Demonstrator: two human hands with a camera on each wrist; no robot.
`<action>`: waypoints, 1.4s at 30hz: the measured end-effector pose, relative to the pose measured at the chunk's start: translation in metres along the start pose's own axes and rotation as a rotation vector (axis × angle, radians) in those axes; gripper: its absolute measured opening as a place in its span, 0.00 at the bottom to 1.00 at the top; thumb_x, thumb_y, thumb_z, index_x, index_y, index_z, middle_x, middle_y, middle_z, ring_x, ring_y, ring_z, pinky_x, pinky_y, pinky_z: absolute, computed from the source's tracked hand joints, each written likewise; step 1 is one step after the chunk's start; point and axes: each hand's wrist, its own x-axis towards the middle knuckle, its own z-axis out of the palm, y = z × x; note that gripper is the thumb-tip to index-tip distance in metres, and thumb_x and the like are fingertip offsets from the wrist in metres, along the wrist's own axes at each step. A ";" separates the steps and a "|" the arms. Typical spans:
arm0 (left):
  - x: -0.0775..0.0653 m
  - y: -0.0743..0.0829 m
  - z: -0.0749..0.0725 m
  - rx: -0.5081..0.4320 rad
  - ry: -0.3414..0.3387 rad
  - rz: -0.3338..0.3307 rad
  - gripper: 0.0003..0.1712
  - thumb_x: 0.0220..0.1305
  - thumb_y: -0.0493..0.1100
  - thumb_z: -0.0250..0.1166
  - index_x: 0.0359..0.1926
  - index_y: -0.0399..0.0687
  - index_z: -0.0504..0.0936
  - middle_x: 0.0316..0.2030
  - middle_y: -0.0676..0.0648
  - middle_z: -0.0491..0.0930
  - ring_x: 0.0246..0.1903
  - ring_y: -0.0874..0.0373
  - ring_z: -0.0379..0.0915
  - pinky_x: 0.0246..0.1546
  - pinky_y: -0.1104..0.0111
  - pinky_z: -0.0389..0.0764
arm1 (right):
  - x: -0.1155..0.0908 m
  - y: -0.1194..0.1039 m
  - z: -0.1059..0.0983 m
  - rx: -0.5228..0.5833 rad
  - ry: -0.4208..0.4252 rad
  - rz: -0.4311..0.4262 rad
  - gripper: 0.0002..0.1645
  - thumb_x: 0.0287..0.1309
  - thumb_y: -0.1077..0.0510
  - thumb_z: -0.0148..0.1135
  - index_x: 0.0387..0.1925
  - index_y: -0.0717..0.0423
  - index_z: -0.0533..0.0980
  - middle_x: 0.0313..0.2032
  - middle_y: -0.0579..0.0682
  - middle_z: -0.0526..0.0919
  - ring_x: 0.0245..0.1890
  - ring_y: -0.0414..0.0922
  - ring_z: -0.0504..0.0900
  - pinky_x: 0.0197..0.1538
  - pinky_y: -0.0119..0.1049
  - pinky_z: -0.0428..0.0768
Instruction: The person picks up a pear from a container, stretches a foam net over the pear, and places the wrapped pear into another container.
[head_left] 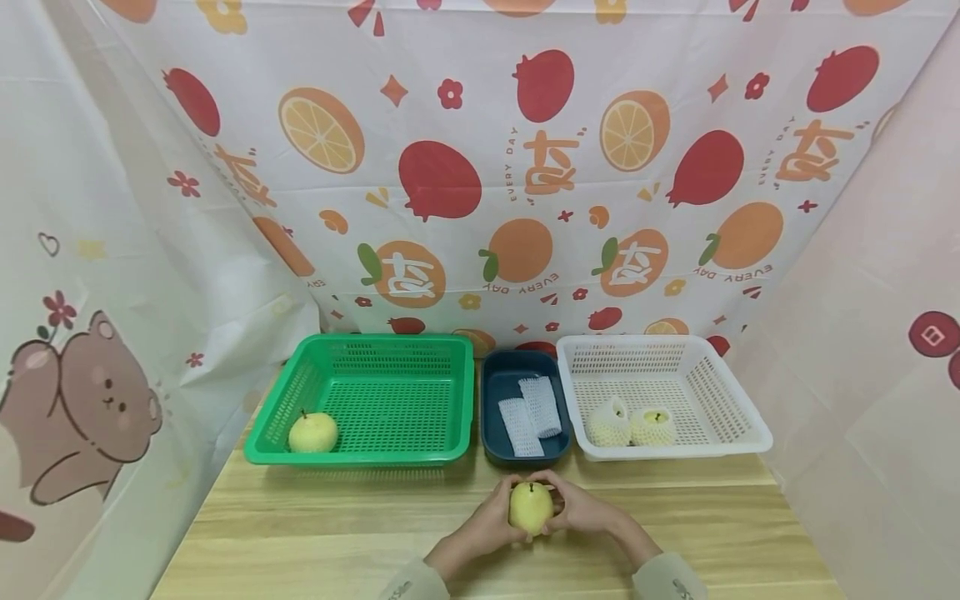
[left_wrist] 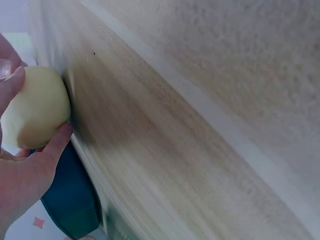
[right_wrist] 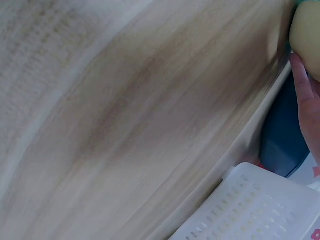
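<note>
A round yellow pear [head_left: 531, 509] with a dark stem is held between both hands, stem up, close over the front of the wooden table. My left hand [head_left: 495, 518] grips its left side, fingers and thumb curved round it. From the other side my right hand [head_left: 588, 508] grips it too. In the left wrist view the pear [left_wrist: 40, 107] sits between a thumb and fingertips, while the right wrist view catches only part of the pear [right_wrist: 307, 37] and a finger of the right hand [right_wrist: 310, 117] against it.
Behind the hands, a dark blue tray [head_left: 492, 446] holds two white foam net sleeves [head_left: 531, 417]. At left, another pear [head_left: 312, 432] lies in a green basket [head_left: 360, 458]. A white basket [head_left: 675, 452] at right contains two net-wrapped pears [head_left: 632, 423]. Printed cloth hangs behind.
</note>
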 end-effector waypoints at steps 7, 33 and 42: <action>-0.003 0.000 -0.002 -0.050 -0.024 0.009 0.45 0.44 0.41 0.75 0.59 0.36 0.59 0.54 0.41 0.65 0.53 0.47 0.64 0.52 0.52 0.67 | 0.000 0.000 0.002 -0.016 0.016 0.007 0.42 0.44 0.70 0.67 0.60 0.57 0.58 0.56 0.59 0.63 0.53 0.52 0.70 0.50 0.37 0.73; 0.017 -0.020 -0.011 -0.310 0.437 -0.262 0.19 0.63 0.39 0.59 0.47 0.27 0.67 0.40 0.38 0.74 0.43 0.43 0.73 0.40 0.58 0.76 | 0.003 -0.014 0.012 -0.078 0.164 0.046 0.43 0.41 0.75 0.67 0.60 0.62 0.59 0.53 0.60 0.67 0.50 0.56 0.71 0.49 0.41 0.74; 0.037 -0.014 -0.003 -0.626 0.601 -0.403 0.41 0.63 0.43 0.59 0.65 0.23 0.49 0.61 0.23 0.53 0.59 0.33 0.53 0.55 0.50 0.64 | 0.003 0.001 0.007 -0.100 0.150 0.050 0.45 0.46 0.68 0.68 0.64 0.59 0.56 0.57 0.60 0.64 0.54 0.54 0.69 0.52 0.39 0.72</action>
